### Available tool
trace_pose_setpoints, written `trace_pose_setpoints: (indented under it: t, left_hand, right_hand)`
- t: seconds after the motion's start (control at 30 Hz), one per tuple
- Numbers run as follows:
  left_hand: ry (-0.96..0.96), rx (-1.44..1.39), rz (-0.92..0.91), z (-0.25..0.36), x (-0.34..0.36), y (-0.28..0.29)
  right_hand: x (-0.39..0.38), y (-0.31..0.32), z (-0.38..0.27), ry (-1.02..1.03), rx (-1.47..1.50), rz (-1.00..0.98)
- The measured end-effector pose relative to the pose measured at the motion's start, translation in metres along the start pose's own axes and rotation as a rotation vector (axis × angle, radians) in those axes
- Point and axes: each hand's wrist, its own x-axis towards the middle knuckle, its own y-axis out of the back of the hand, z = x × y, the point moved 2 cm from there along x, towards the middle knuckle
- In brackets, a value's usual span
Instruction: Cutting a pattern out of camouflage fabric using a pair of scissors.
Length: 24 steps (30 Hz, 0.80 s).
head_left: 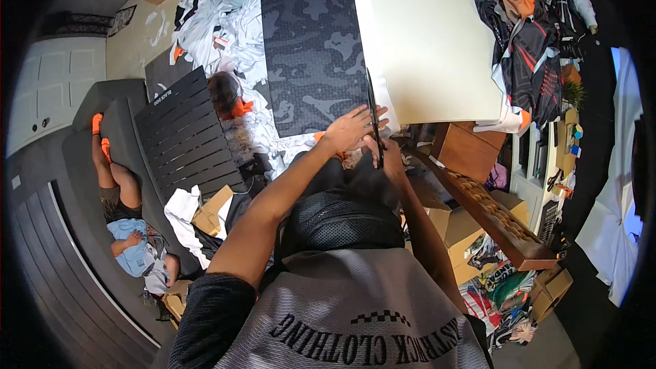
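Note:
A length of black and grey camouflage-print fabric (311, 48) runs away from me, with a plain white margin on its right side. Long, narrow black scissors (372, 102) point away from me along that right edge, where the print meets the white. My right hand (387, 156) is closed around their near end. Fingers stretched out, my left hand (350, 128) lies on the near right corner of the fabric, beside the blades. I cannot make out whether the blades are apart or together.
A cream tabletop (434, 41) extends to the right, with dark and orange garments (529, 55) heaped at its far side. White fabric (225, 17) is piled on the left. A wooden chair (485, 212) stands near my right arm. A person (133, 239) lies on a grey sofa at left.

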Motion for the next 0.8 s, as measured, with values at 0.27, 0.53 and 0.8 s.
trace_pose_setpoints:
  t: [0.27,0.53,0.8]
  left_hand:
    - [-0.010,-0.083,0.046,-0.004,0.000,-0.007]
    - [-0.027,-0.064,0.071,-0.008,-0.001,-0.016]
    - [-0.016,0.010,0.006,-0.002,-0.001,-0.005]
  right_hand:
    - [0.002,-0.001,-0.004,0.021,-0.008,0.025]
    - [0.006,-0.001,-0.007,0.024,0.000,0.006]
    - [-0.001,-0.003,-0.016,0.002,0.026,0.032]
